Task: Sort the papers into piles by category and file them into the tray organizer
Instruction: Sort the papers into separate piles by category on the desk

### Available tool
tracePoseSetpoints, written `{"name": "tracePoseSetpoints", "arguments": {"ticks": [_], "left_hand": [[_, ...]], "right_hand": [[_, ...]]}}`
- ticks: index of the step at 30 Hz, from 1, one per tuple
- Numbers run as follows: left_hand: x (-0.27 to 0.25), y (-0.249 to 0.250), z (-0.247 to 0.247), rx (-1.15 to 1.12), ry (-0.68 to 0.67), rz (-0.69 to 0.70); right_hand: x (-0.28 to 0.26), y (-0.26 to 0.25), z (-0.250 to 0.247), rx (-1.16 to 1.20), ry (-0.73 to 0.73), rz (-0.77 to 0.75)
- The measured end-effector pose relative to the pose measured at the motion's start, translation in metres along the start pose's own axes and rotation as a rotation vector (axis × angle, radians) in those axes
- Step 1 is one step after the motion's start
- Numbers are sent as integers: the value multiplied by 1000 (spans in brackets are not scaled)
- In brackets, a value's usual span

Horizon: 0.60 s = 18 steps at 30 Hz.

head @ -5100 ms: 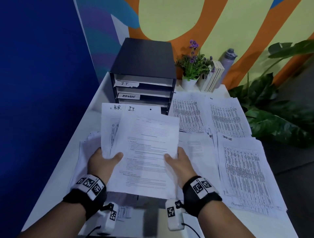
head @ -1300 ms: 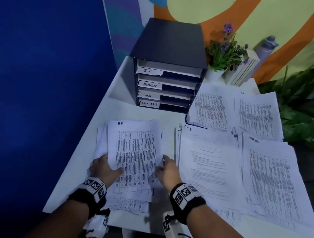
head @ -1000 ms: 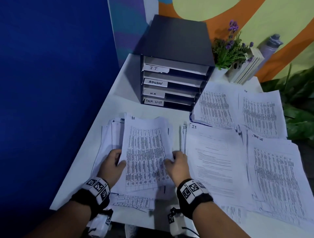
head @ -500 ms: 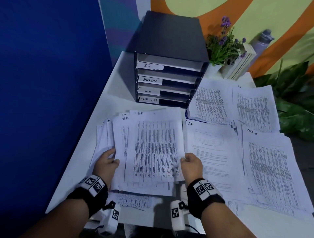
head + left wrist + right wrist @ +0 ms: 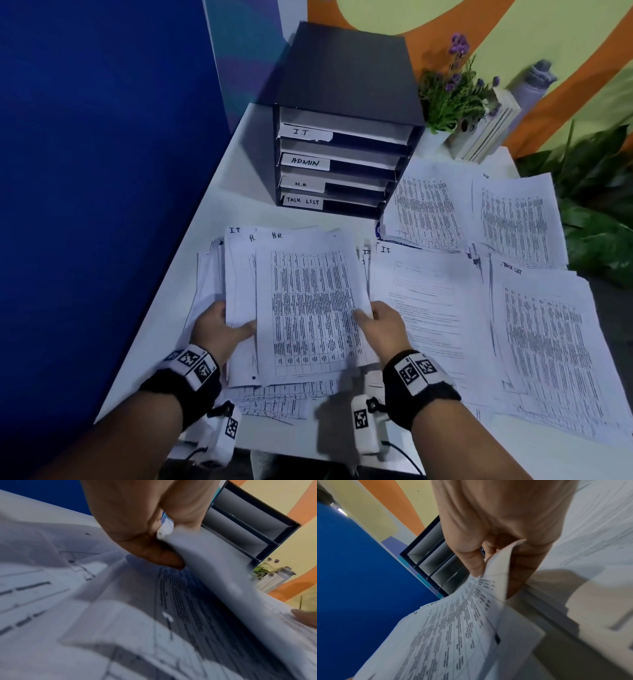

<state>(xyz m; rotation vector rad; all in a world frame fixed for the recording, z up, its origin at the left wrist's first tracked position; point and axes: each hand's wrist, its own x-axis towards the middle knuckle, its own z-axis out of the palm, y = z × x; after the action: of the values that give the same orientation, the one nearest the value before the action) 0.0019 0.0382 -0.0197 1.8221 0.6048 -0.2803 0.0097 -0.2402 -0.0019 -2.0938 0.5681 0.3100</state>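
Note:
I hold a stack of printed sheets, its top page a dense table marked "H.R", just above the white table. My left hand grips the stack's left edge, thumb on top; in the left wrist view the left hand pinches the lifted sheets. My right hand pinches the right edge of the top sheet; the right wrist view shows the right hand with thumb and fingers on either side of the sheet. The black tray organizer stands behind, with trays labelled I.T., ADMIN, H.R and TASK LIST.
Sorted piles lie to the right: an "I.T." pile, a "TASK LIST" pile and two table-print piles further back. More loose sheets lie under my hands. A potted plant, books and a bottle stand at the back right. A blue wall closes the left.
The stack that lay on the table under both hands has been lifted and fanned. The top H.R sheet now sits shifted to the right of the sheets below it.

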Motion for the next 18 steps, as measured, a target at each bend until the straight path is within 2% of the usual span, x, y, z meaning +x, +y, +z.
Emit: {"name": "tracePoseSetpoints", "arguments": {"ticks": [2, 5, 8, 10, 14, 18], "left_hand": [[0, -2, -4, 38, 25, -6], [1, -6, -8, 73, 74, -10], [0, -8, -9, 133, 97, -37], [0, -7, -9, 151, 77, -52], [-5, 0, -3, 241, 28, -25], [-9, 18, 1, 200, 119, 74]], "right_hand": [[0, -3, -1, -34, 9, -7], [0, -2, -5, -91, 110, -21], [2, 3, -10, -69, 128, 40], [1, 6, -10, -82, 106, 75], [-8, -3, -8, -120, 26, 29], [-14, -13, -10, -74, -155, 3]]}}
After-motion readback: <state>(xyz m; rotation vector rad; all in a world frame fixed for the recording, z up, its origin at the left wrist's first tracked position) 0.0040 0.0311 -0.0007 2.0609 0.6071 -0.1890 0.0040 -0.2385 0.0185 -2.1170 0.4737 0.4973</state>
